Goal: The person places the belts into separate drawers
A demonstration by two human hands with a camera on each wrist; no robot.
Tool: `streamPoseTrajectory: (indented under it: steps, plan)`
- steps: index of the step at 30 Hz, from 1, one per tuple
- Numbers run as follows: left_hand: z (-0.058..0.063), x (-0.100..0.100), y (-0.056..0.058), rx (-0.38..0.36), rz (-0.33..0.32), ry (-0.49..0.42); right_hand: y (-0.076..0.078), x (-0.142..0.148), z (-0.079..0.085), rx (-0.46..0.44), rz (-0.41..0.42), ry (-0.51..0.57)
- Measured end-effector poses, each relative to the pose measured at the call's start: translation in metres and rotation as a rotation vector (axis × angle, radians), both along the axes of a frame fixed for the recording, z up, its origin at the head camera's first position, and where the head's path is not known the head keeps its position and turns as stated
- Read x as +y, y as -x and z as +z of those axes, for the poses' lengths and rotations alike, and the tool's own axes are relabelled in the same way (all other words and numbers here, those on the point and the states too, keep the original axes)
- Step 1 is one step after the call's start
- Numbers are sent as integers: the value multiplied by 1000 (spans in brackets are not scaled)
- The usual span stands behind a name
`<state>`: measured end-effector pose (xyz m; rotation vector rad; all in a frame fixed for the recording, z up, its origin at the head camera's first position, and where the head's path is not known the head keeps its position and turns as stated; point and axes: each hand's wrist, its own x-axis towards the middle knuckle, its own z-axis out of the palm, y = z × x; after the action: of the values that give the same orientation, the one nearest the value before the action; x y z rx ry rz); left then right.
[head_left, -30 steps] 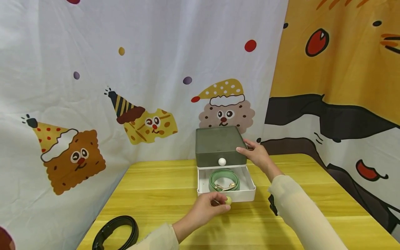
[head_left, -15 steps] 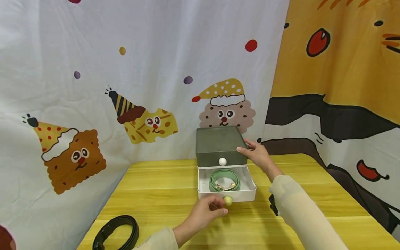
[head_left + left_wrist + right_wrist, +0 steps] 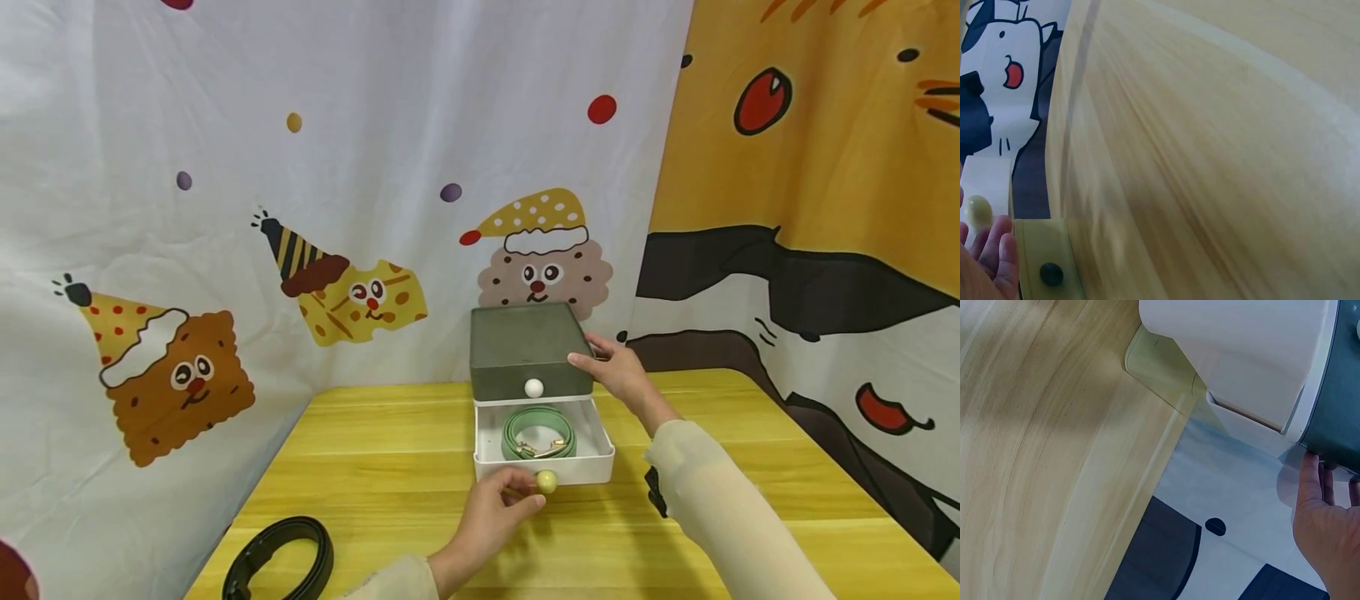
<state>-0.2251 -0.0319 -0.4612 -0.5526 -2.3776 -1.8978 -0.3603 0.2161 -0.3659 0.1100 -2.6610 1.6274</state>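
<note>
A small drawer box has a dark green upper drawer [image 3: 531,337] with a white knob [image 3: 534,388]. Below it, a white drawer [image 3: 487,471] is pulled out, and a coiled green belt [image 3: 513,429] with gold-coloured hardware lies inside. My left hand [image 3: 491,508] is at the white drawer's yellow knob [image 3: 547,482], fingers loosely bent beside it; in the left wrist view, the fingertips [image 3: 1000,228] do not wrap the knob. My right hand [image 3: 618,371] rests against the box's right side, thumb at the front corner, with fairly straight fingers [image 3: 1310,478] touching the green drawer's edge.
A coiled black belt [image 3: 321,557] lies on the yellow wood-grain table [image 3: 375,467] at front left. Under the white drawer, the left wrist view shows a yellowish front [image 3: 1035,240] with a dark knob [image 3: 1051,274]. A cartoon-printed curtain [image 3: 390,125] hangs behind.
My left fingers and thumb have loosened from the yellow knob and drawn slightly left, so more of the knob shows. The drawer and my right hand look unmoved.
</note>
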Motion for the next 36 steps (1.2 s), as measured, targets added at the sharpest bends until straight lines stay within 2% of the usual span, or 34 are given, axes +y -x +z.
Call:
streamPoseTrajectory:
  steps: [13,21,28,36]
  plan:
    - [-9,13,-2,-20,75,-22,1,0,0,11,7,14]
    - [-14,17,-2,14,106,-38,0,0,0,7,10,7]
    - [-15,21,0,15,124,-45,-1,0,0,7,10,2]
    - [-17,26,1,32,176,-79,0,0,-1,11,6,9]
